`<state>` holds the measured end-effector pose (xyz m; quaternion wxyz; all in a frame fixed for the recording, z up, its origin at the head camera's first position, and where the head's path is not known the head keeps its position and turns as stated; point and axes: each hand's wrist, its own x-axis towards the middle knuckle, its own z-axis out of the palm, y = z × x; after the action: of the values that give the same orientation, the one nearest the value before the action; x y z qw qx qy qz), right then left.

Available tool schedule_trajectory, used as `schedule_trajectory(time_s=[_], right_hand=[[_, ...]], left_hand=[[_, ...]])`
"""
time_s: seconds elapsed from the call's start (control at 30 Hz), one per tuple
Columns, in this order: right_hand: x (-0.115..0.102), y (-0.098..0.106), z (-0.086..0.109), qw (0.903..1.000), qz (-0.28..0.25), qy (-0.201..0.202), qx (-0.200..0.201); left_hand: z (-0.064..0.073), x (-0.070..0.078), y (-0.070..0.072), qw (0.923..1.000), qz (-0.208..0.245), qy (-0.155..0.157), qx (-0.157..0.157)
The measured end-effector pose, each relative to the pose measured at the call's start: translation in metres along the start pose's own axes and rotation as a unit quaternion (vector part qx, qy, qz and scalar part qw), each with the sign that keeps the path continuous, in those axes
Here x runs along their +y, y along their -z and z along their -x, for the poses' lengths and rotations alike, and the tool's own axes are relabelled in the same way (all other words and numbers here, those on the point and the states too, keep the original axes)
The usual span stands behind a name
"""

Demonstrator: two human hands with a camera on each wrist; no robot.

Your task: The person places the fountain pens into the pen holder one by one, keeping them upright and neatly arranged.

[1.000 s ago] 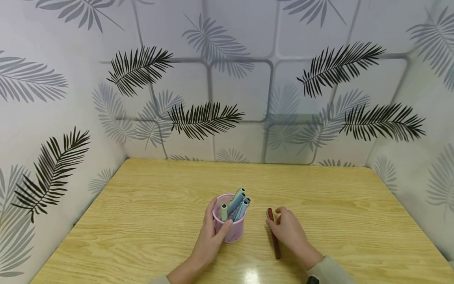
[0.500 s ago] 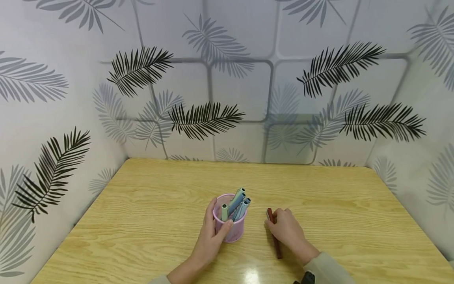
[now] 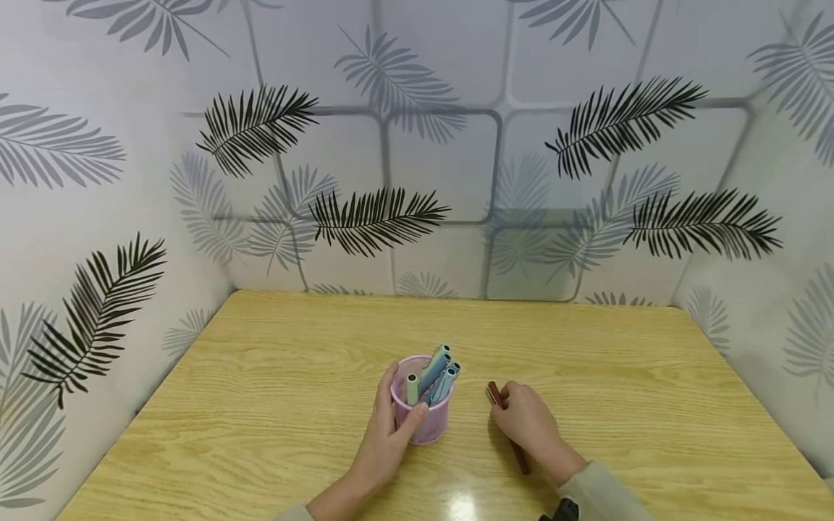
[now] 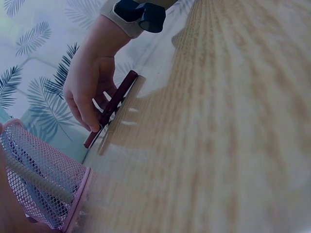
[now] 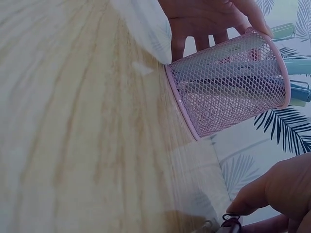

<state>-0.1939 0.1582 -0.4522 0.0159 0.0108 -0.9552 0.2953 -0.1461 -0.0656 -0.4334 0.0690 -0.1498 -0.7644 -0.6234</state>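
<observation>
My left hand [image 3: 384, 434] grips a pink mesh pen cup [image 3: 431, 428] standing on the table, thumb on the near side and fingers round the left. Several capped pens [image 3: 434, 372] in green and blue lean inside it, seen through the mesh in the right wrist view. To the right of the cup, my right hand [image 3: 531, 420] pinches a dark red pen [image 4: 118, 95] near its clip end between thumb and fingers. The pen lies aslant, close over the tabletop, its middle hidden under the hand in the head view.
The wood-grain table [image 3: 293, 376] has a glossy top that reflects light near its front. Leaf-patterned walls [image 3: 443, 166] enclose it at the back and both sides. A dark band with a black device [image 4: 141, 14] sits on the right wrist.
My right thumb and fingers have come together on the red pen. Its lower end has swung to the right. The left hand and the cup have stayed in place.
</observation>
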Motion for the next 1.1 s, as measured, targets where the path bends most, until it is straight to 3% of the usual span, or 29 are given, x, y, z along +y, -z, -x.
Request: schedule_trajectory(time_s=[0.4,0.87,1.1], right_hand=[[-0.001,0.005,0.003,0.9988,-0.044,-0.005,0.020],[-0.009,0.014,0.012,0.9942,-0.093,0.017,0.052],[-0.015,0.020,0.016,0.9915,-0.118,0.023,0.051]], left_hand=[[0.000,0.000,-0.001,1.0000,0.004,0.000,0.001],[0.001,-0.002,-0.002,1.0000,-0.004,-0.001,0.007],[-0.006,-0.034,-0.004,1.0000,-0.002,-0.001,0.006]])
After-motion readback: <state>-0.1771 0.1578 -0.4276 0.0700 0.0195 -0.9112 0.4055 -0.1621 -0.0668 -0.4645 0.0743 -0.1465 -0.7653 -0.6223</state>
